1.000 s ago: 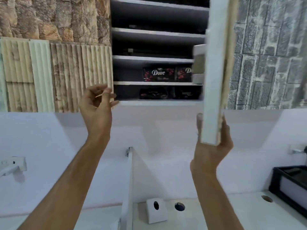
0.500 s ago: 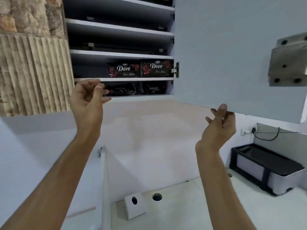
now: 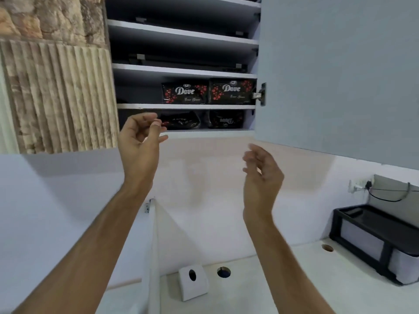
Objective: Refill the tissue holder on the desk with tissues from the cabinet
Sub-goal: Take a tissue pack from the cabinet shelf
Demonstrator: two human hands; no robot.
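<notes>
Neither hand grips anything: the left hand point(image 3: 141, 134) is raised with fingers loosely curled just in front of the cabinet's point(image 3: 181, 71) bottom edge, and the right hand point(image 3: 263, 175) hangs open below the swung-out door point(image 3: 340, 75). Four dark tissue packs sit inside (two reading Dove point(image 3: 184, 92) on one shelf, two point(image 3: 180, 121) on the lowest). One white tissue holder point(image 3: 192, 282) stands near the desk's point(image 3: 294, 279) back edge.

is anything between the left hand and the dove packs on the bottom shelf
Nothing visible blocks it. The cabinet door is swung wide open to the right, and the left hand is raised, empty, just in front of the bottom shelf, beside the nearest tissue pack. The right hand is lower, clear of that path.
</notes>
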